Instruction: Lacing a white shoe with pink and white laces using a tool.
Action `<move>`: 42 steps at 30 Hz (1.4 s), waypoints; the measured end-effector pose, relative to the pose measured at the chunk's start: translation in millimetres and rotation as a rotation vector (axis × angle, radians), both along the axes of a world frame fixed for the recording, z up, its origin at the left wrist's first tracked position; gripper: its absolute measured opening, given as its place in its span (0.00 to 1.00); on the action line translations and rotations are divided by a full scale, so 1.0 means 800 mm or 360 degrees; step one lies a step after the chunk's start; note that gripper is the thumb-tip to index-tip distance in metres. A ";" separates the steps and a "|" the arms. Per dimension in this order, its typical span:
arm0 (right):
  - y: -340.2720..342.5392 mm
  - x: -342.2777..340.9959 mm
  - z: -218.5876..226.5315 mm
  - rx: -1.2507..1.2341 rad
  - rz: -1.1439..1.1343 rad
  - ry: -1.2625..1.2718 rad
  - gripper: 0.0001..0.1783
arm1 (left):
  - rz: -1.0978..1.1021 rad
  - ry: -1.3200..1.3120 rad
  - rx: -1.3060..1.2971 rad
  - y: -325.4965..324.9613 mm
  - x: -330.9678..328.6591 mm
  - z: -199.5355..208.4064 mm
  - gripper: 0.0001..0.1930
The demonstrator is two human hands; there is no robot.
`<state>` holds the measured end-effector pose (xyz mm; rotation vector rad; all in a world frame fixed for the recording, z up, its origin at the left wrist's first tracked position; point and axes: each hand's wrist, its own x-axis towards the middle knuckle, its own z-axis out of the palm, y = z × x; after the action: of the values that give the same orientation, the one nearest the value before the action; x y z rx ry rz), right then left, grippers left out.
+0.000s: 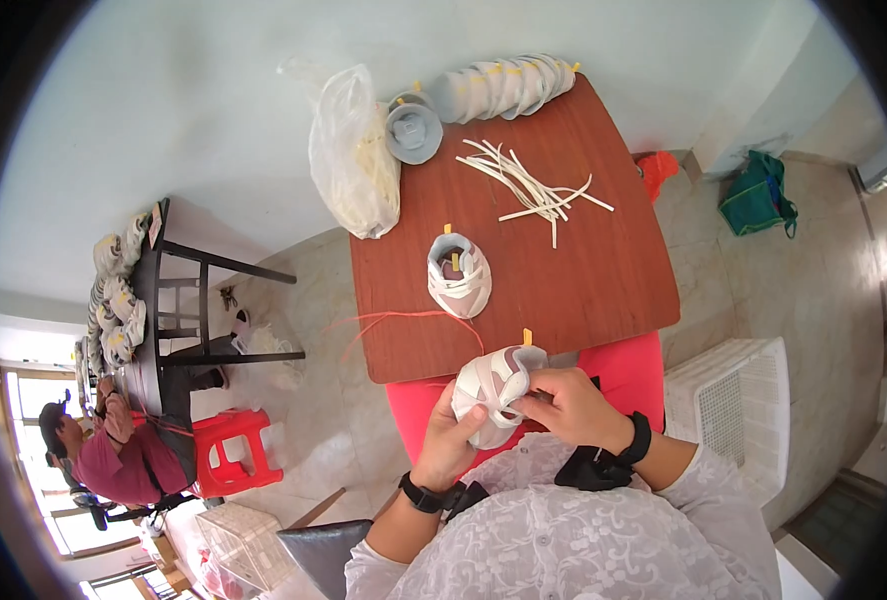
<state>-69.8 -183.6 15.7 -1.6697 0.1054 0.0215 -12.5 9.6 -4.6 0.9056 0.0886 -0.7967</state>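
Observation:
In front of my body, off the near edge of the table, I hold a small white and pinkish shoe [501, 378] with a yellow tab at its heel. My left hand [447, 440] is closed around the toe side, its thumb across the front. The fingers of my right hand [575, 408] are pinched at the shoe's opening beside the lacing; whether a lace end is between them, I cannot tell. Just beyond, a laced shoe [460, 282] of the same kind sits on the brown table [583, 280]. Loose white shoelaces [535, 190] lie in a pile farther back.
Nested shoes [508, 88] line the far edge beside a clear plastic bag [348, 160]. Red string [403, 316] crosses the left edge. A white plastic basket [733, 410] stands at right, a green bag [758, 195] beyond. At far left, a person [128, 455] sits by a black table with shoes.

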 end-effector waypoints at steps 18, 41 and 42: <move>-0.014 0.005 0.013 -0.0094 -0.0120 -0.0008 0.10 | -0.0389 -0.0426 0.0228 -0.002 0.007 -0.009 0.24; 0.001 0.003 0.002 0.0074 -0.0015 -0.0033 0.06 | 0.0109 -0.0425 0.0549 -0.019 -0.009 0.011 0.16; 0.001 0.004 0.002 0.0030 -0.0005 -0.0021 0.07 | 0.0120 -0.0601 0.0676 -0.022 -0.012 0.011 0.15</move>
<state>-66.5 -183.0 17.0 -1.6504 0.0978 0.0091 -22.3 -7.8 4.6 1.4335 -0.0415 -0.5315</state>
